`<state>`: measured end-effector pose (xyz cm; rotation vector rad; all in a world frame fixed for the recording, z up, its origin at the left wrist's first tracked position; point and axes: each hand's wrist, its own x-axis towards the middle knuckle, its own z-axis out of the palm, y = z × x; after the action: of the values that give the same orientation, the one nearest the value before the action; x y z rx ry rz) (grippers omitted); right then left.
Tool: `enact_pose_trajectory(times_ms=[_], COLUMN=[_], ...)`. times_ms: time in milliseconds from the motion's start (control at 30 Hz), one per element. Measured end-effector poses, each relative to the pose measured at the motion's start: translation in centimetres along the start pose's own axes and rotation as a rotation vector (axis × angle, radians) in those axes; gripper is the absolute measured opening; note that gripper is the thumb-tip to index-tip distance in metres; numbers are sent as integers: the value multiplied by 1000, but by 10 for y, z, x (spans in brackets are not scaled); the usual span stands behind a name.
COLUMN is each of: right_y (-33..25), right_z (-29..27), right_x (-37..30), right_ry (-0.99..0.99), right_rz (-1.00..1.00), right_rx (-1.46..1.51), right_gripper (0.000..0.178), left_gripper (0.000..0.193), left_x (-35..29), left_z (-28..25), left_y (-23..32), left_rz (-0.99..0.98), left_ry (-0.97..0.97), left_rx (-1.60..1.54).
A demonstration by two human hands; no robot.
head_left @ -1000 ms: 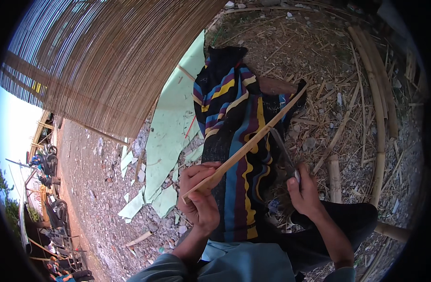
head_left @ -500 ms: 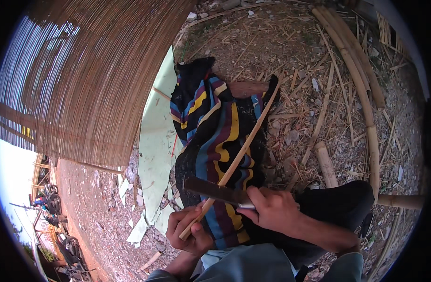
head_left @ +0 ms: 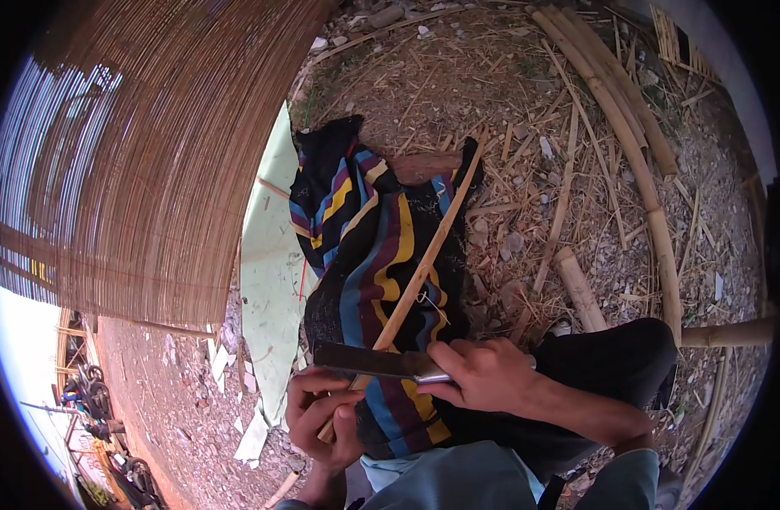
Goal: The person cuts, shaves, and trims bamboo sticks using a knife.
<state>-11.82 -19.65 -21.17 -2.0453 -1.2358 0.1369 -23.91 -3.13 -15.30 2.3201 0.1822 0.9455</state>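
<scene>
A long, narrow bamboo strip (head_left: 428, 259) slants from my lap up toward the far side, over a striped cloth (head_left: 381, 238) of black, blue, maroon and yellow. Its near end sits in my left hand (head_left: 322, 416), whose fingers wrap round it. My right hand (head_left: 483, 371) is closed on the pale handle of a broad, dark-bladed knife (head_left: 364, 360). The blade lies across the strip just beyond my left fingers, its tip above that hand. A thin curled shaving (head_left: 432, 304) shows beside the strip on the cloth.
A slatted bamboo blind (head_left: 169, 161) hangs at the left, with a pale green sheet (head_left: 267, 272) beside it. Bamboo poles (head_left: 636, 170) and a short bamboo piece (head_left: 579, 289) lie on the right among shavings and rubble. Motorbikes (head_left: 97, 395) stand far left.
The knife has shifted down along the strip toward my left hand, its blade turning more level. A curled shaving now shows beside the strip. The whole view has swung slightly.
</scene>
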Motion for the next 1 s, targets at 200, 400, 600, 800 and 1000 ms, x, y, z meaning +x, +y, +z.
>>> enact_pose_trajectory(times_ms=[200, 400, 600, 800, 1000], right_y=[29, 97, 44, 90, 59], right_z=[20, 14, 15, 29, 23], right_x=[1, 15, 8, 21, 23], right_ry=[12, -14, -39, 39, -7], right_rz=[120, 341, 139, 327, 189], right_rx=[26, -124, 12, -66, -54], right_gripper=[36, 33, 37, 38, 39], left_gripper=[57, 56, 56, 47, 39], left_x=[-16, -37, -18, -23, -44], left_z=[24, 4, 19, 19, 5], left_y=[-17, -39, -26, -31, -44], left_rz=[65, -97, -40, 38, -292], left_ry=[211, -2, -38, -26, 170], left_rx=[-449, -818, -825, -828, -947])
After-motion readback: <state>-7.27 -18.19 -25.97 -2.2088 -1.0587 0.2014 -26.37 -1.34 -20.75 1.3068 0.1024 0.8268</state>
